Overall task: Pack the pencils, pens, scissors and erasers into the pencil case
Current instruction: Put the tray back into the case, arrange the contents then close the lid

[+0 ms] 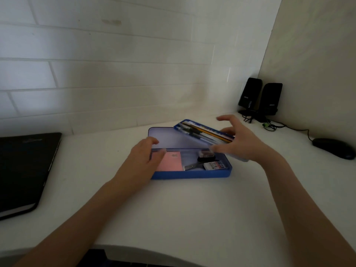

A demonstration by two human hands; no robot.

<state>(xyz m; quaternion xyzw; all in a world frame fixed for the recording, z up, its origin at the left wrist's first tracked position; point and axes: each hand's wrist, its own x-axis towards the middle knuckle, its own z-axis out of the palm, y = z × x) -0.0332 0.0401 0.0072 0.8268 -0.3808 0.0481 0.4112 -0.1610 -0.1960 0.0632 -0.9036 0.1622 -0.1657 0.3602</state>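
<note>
The blue pencil case point(192, 174) lies open in the middle of the white desk point(173, 212). Inside are scissors point(194, 166), two erasers point(213, 166) and a pink pad point(171, 161). The right hand point(238, 143) holds the tilted inner tray point(204, 132) of pencils and pens, fingers curled on its end. The left hand point(142, 157) rests on the case's left edge, fingers loosely bent. This looks like the last step: the tray must drop flat into the case. Then the lid point(169, 137) can close. A laptop point(25, 170), speakers point(260, 97) and a mouse point(335, 148) sit off to the sides.
</note>
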